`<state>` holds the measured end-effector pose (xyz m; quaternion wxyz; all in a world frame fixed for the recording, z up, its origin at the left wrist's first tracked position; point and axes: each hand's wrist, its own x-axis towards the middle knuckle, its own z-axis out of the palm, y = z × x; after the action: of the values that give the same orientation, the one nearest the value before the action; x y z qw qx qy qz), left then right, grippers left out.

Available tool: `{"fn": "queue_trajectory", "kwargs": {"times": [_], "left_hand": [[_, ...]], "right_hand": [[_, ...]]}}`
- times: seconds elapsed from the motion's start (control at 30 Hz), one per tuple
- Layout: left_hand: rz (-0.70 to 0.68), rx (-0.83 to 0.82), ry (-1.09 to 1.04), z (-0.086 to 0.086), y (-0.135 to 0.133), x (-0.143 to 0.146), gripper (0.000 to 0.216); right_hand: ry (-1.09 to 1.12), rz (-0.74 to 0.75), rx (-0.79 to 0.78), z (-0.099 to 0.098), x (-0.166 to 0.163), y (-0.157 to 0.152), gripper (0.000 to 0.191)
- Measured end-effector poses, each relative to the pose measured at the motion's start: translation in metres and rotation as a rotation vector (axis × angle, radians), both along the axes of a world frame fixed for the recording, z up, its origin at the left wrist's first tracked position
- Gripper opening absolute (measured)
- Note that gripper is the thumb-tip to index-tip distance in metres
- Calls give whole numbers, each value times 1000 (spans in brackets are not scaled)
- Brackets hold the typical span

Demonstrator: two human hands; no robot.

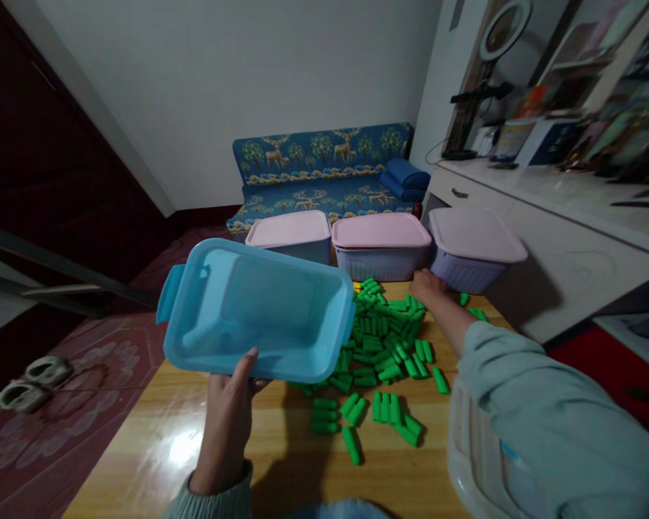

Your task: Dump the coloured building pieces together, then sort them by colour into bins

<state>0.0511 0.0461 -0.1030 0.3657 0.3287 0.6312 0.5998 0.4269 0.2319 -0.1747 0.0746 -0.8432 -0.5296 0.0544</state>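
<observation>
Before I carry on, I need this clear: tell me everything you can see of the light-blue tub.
The light-blue tub looks like smooth plastic: rectangular, with rounded corners, a broad rim and a handle jutting from its left end. It is lidless and tilted, open side toward the camera, above the wooden table, hiding some green pieces. The left grip holds its near edge, thumb over the rim. Whether its underside touches anything is hidden.

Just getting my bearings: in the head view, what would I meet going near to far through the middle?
Lone green cylindrical piece, heap of small green pieces, purple plastic bin with pink lid, blue deer-patterned sofa, white wall.
</observation>
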Motion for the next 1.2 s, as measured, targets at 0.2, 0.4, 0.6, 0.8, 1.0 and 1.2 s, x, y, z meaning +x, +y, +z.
{"fn": "queue_trajectory", "kwargs": {"times": [0.2,0.4,0.6,0.8,1.0,1.2], "left_hand": [[-17,14,-27,-6,2,-2,24],[-15,50,-80,-15,2,-7,26],[-30,23,-104,-3,1,-1,31],[-27,44,-105,-7,0,-4,34],[-25,54,-131,-10,0,-5,31],[-51,34,-142,2,-2,0,32]], "right_hand": [[-80,26,-19,0,-8,-7,39],[-57,33,-13,3,-14,-20,36],[37,133,161,9,-48,-39,43],[189,444,257,10,-75,-62,35],[-142,168,67,21,6,-80,35],[-124,13,-126,6,55,-90,49]]}}
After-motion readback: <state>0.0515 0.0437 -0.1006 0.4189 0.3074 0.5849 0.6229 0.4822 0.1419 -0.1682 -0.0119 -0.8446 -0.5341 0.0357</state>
